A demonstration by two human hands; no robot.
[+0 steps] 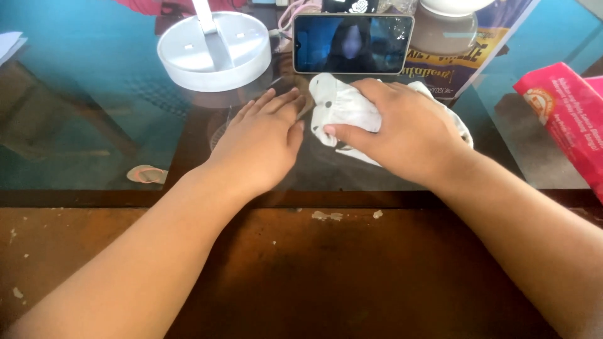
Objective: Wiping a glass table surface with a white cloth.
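- Nearest my view is the worn brown wooden edge of the table (301,276), flecked with pale chips, and both bare forearms cross it from the bottom corners, converging toward the middle.
- My left hand (260,144) lies palm down on the glass tabletop (88,100), fingers straight and pressed together, pointing up and to the right. It grips nothing. Its fingertips reach close to the left edge of the white cloth (342,103), but I cannot tell if they touch it.
- My right hand (402,129) rests palm down on top of that cloth, fingers loosely curved over it and the thumb stretched left along its lower edge, pressing rather than pinching.
- The cloth is bunched, white with a few small dark dots, and sits on the glass just in front of a smartphone (353,43) propped on its long side.
- Most of the cloth is hidden under my right hand, so I cannot make out its shape.
- A round white lamp base (213,53) stands up left, its stem cut off by the top edge.
- A red packet (565,119) is cut off at the right edge.
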